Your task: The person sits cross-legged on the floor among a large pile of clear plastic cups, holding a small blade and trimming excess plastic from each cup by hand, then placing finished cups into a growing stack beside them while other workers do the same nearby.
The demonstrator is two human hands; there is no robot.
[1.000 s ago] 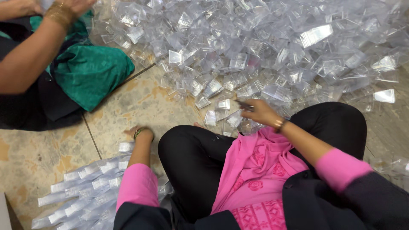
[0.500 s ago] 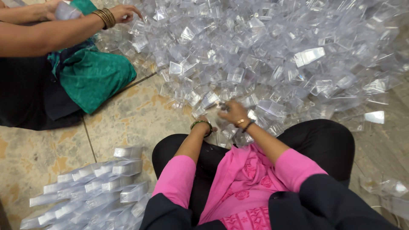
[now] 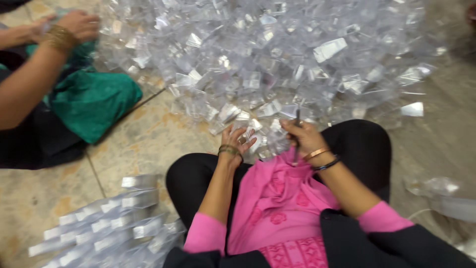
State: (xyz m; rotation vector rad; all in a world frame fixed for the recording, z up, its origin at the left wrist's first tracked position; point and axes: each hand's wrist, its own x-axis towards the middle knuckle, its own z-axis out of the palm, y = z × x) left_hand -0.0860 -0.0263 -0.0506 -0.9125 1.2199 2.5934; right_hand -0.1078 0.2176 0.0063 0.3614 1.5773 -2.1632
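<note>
**Both hands at near edge of clear pouch pile**

L hand (image 3: 237, 139) fingers spread, touching clear pouches (image 3: 258, 134) at pile's near edge. R hand (image 3: 303, 136) closed round a thin dark tool (image 3: 297, 130), just right of it. Big pouch pile (image 3: 277, 59) spreads far. Stacked pouches (image 3: 109, 223) near-left on tiled floor (image 3: 144, 139). Co-worker's hand (image 3: 79, 25) far left.

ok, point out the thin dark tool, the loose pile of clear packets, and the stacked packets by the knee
thin dark tool (image 3: 297, 136), head view, mid-shaft.
loose clear packets (image 3: 277, 54), head view, pile centre.
stacked packets (image 3: 106, 223), head view, middle of stack.
</note>
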